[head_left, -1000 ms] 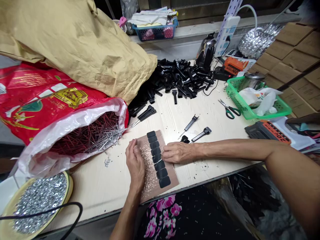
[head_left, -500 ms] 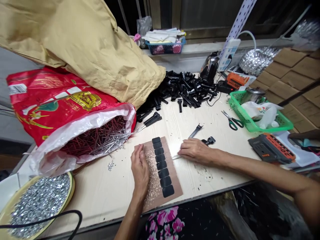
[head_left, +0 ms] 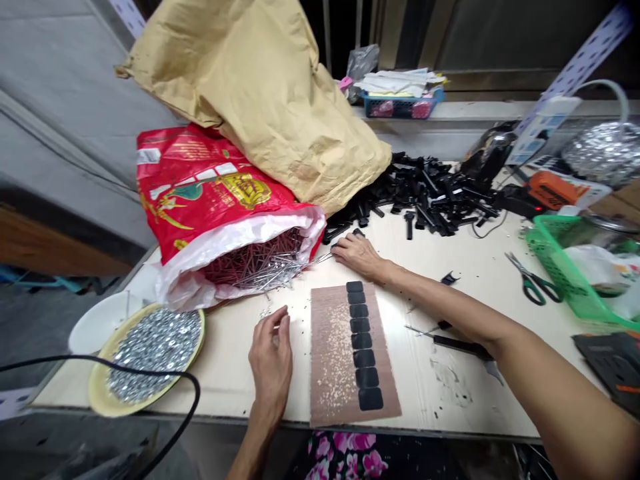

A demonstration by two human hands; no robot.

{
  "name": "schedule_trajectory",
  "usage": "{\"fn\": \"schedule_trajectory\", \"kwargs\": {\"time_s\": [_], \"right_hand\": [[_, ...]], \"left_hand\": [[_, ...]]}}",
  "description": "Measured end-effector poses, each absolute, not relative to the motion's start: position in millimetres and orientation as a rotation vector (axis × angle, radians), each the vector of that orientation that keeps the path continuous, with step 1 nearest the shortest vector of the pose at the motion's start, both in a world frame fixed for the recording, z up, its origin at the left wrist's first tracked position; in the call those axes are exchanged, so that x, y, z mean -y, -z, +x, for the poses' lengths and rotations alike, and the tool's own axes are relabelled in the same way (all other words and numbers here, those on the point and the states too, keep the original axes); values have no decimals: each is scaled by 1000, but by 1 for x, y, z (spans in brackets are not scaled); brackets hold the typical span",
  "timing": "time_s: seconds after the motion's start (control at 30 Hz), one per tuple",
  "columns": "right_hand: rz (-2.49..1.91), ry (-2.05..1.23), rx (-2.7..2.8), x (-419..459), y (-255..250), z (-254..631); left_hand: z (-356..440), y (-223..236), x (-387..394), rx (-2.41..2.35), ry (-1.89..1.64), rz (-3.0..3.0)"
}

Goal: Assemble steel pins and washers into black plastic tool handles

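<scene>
Rods (head_left: 323,258) mid-frame seem best lifted by black handles (head_left: 359,233); right hand (head_left: 361,257) partly covers these, grip unclear; left hand (head_left: 271,357) curls loosely, empty.

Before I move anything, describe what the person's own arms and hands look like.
The left hand and right hand are bare, without gloves. The left arm and right arm show no sleeve, watch or bracelet. Dark clothing with pink flowers shows below.

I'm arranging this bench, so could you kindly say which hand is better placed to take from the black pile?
Probably the right hand: it is close to the black pile, while the left hand is farther off, beside the brown board.
</scene>
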State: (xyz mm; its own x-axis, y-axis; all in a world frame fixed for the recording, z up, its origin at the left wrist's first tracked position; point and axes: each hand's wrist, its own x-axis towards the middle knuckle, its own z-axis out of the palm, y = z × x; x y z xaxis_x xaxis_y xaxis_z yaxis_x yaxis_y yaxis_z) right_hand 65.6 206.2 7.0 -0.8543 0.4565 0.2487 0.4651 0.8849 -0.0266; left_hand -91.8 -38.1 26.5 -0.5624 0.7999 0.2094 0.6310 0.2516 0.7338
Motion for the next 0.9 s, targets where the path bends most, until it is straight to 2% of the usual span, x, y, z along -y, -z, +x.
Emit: {"fn": "schedule_trajectory", "kwargs": {"time_s": [0.23,0.47,0.6,0.77,0.9], "right_hand": [[-769,10,2821,-200,4,71],[-921,-33,2766,-182,-9,90],[-885,-90,2635,-164,-26,108],[-844,-260,2440,-120,-48,107],[-744,-475,2391,-80,-62,88]], "left_hand": [[-151,-8,59,-2555,-960,1592],[-152,-12,28,-2700,-431,1761],[-152,-19,20,-2638,-314,1784],[-156,-20,17,-2571,-442,1863],[-148,-26,19,-2307,-1011,1543]]}}
